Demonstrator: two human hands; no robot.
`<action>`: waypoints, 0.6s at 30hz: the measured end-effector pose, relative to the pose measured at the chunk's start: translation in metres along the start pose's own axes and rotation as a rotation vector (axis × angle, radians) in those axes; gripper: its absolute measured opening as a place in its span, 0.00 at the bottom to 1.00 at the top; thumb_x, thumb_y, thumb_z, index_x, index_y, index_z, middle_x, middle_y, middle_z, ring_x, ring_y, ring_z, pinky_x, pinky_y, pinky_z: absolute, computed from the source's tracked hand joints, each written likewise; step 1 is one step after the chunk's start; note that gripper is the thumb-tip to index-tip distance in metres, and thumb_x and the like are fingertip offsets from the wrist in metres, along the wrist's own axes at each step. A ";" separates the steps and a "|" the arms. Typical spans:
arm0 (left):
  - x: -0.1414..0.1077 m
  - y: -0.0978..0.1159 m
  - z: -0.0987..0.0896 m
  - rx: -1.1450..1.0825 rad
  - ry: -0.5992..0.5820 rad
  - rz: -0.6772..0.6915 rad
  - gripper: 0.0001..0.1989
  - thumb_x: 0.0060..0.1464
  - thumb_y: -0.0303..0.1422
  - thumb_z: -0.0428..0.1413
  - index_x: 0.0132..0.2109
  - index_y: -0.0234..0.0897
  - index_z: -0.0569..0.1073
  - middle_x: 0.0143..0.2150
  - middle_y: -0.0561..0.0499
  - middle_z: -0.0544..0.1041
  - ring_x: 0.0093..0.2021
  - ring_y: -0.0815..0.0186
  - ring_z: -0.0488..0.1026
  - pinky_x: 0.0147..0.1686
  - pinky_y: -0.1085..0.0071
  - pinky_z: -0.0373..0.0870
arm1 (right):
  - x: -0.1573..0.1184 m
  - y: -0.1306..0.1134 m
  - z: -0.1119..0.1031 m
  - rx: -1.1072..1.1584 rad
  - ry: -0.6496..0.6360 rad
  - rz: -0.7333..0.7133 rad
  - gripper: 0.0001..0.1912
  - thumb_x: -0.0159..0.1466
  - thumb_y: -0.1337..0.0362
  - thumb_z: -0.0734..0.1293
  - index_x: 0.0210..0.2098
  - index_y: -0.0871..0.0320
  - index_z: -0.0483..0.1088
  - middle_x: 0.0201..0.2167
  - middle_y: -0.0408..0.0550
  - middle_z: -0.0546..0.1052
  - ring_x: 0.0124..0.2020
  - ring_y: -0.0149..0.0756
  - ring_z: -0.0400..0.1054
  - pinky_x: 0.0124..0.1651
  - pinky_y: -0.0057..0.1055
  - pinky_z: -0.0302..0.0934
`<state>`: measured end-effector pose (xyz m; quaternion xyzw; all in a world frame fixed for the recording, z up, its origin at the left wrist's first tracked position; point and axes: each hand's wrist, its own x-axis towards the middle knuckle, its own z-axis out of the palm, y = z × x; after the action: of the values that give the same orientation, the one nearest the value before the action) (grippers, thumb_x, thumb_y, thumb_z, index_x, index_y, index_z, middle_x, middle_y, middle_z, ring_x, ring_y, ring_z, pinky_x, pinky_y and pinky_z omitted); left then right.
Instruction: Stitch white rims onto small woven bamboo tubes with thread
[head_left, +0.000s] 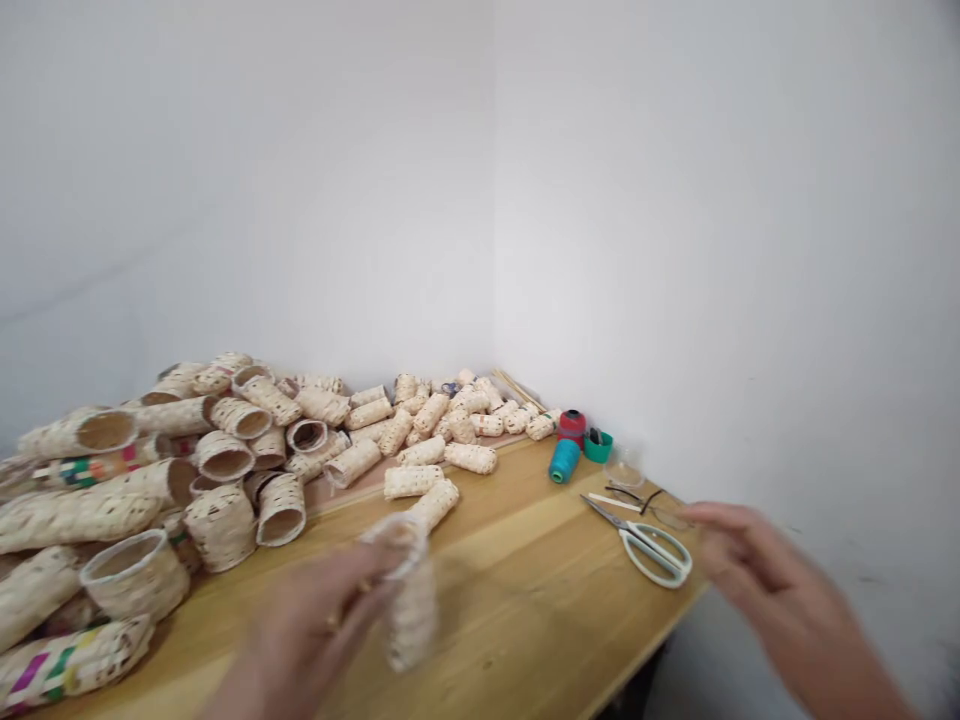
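From here I have the left grip [315, 612] pinching a woven tube [411, 612] by its rim, so it hangs over the near worktop [525, 590], while my right grip [787, 595], too blurred to tell if loaded, is beside scissors [624, 530] seemingly kept within reach, other tubes [220, 525] heaped left.

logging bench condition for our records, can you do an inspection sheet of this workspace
Surface: wooden tabletop, grain visible.
Work items: held tube, woven and blurred; similar woven pieces heaped at the left and along the back.
Clutter: scissors, eyeglasses, blue spool, red spool, green container and clear cup on the right.
Hands: left hand grips the held tube near its rim; right hand beside the eyeglasses, grip unclear.
Cables: nothing seen.
Surroundings: pale walls meeting in a corner.
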<state>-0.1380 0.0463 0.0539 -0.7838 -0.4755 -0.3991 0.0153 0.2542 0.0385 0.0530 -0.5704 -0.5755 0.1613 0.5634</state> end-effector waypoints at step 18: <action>-0.003 -0.022 0.127 -0.876 0.052 -0.475 0.53 0.43 0.62 0.56 0.69 0.46 0.45 0.69 0.37 0.53 0.64 0.46 0.57 0.57 0.51 0.56 | -0.032 0.029 0.096 0.067 -0.217 0.063 0.16 0.56 0.46 0.66 0.24 0.51 0.71 0.17 0.41 0.65 0.20 0.35 0.56 0.24 0.30 0.51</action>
<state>-0.0780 0.1075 -0.0420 -0.5766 -0.4280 -0.5731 -0.3949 0.1792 0.0644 -0.0160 -0.5485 -0.6089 0.2589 0.5113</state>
